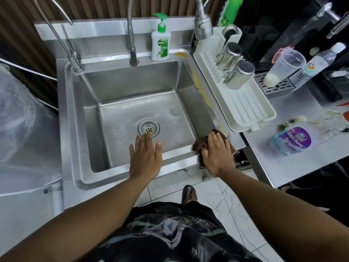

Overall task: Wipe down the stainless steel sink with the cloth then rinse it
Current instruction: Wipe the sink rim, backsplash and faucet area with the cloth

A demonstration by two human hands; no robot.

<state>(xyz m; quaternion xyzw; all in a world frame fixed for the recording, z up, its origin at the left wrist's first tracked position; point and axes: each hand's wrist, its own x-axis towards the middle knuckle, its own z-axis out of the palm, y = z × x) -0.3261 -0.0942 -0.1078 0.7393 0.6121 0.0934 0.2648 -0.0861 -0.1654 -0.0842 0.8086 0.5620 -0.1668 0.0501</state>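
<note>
The brown cloth (199,143) is spread over the front right corner of the sink (132,80), where the front rim meets the right rim. It is pressed flat there by the right hand (217,152), whose fingers are straight and laid side by side on top of it; nothing is gripped. This flat pressing is judged to suit a sliding wipe along the rim. A yellow streak (198,80) is seen running up the right rim from just beyond the cloth, and it is probably what the cloth is meant for.

The left hand (145,156) is held open and empty at the front rim, palm down, with its fingers stretched over the basin toward the drain (148,128). It is likely placed there as a brace, though contact with the rim cannot be confirmed.

A white dish rack (245,104) with two steel tumblers (243,70) is set just beside the right rim, so little room is left for a wide stroke there. A soap bottle (160,48) stands on the back ledge at the streak's far end, beside the tap (132,44). A spray head (203,25) hangs above the back right corner. A glass cleaner bottle (294,138) lies on the bench (264,148), well apart.
</note>
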